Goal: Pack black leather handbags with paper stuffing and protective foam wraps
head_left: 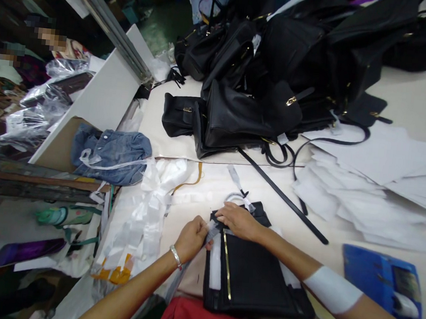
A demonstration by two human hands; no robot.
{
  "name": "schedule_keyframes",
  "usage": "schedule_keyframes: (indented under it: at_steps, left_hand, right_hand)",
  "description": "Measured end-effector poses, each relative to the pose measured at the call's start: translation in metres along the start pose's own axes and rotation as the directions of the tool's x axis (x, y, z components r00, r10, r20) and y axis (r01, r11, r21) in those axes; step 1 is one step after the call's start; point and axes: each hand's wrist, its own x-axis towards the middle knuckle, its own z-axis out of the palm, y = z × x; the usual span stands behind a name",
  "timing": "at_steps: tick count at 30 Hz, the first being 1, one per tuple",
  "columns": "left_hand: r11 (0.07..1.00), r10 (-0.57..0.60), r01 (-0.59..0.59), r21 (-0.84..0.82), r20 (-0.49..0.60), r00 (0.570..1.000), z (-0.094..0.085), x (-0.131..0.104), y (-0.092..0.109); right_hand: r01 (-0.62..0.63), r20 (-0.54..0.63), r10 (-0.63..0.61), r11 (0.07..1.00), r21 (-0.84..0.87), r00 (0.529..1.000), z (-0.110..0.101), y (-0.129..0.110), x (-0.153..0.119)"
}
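A black bag with a gold zipper lies flat at the table's front edge, with white paper showing along its side. My left hand is closed at the bag's upper left corner, pinching a translucent strip. My right hand is closed over that same corner, fingers bent onto the black material. The tips of both hands nearly meet there, and part of the grip is hidden. Just beyond the right hand, a tag hangs on a black cord by the bag's top.
A heap of black bags covers the table's far side, with a loose strap reaching toward me. White paper sheets and a blue pouch lie right. Left are white strips, a denim bundle and a purple bottle.
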Motion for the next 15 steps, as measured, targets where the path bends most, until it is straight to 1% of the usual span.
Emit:
schedule_keyframes:
  at_steps: [2,3,5,6,8,11,13,15]
  left_hand:
    - [1.000,0.010,-0.010,0.020,0.008,1.000,0.003,0.006,0.001]
    - [0.999,0.014,-0.014,0.029,0.013,1.000,0.004,0.009,0.001]
    - [0.999,0.016,-0.017,0.045,0.020,1.000,0.005,0.014,0.003]
    - [0.998,0.016,-0.017,0.052,0.023,1.000,0.006,0.016,0.004]
    - [0.998,0.013,-0.015,0.066,0.031,0.999,0.006,0.021,0.006]
    - [0.993,0.015,-0.020,0.117,0.044,0.999,0.008,0.028,0.009]
    - [0.986,0.030,-0.036,0.162,0.043,0.999,0.010,0.032,0.011]
    - [0.980,0.045,-0.052,0.194,0.041,0.998,0.012,0.037,0.013]
  right_hand:
    - [-0.004,-0.022,0.004,1.000,0.002,1.000,-0.008,0.006,-0.002]
    - [-0.038,-0.058,0.038,0.999,-0.005,0.998,-0.012,0.009,-0.003]
    - [-0.150,-0.138,0.146,0.989,-0.016,0.980,-0.017,0.015,-0.007]
    - [-0.192,-0.150,0.188,0.981,-0.010,0.971,-0.017,0.017,-0.009]
    - [-0.207,-0.102,0.208,0.978,0.023,0.973,-0.013,0.019,-0.014]
    - [-0.150,-0.030,0.153,0.985,0.089,0.988,-0.003,0.019,-0.019]
    - [-0.152,-0.057,0.159,0.982,0.109,0.986,-0.002,0.021,-0.021]
    - [-0.222,-0.121,0.231,0.971,0.090,0.965,-0.006,0.023,-0.022]
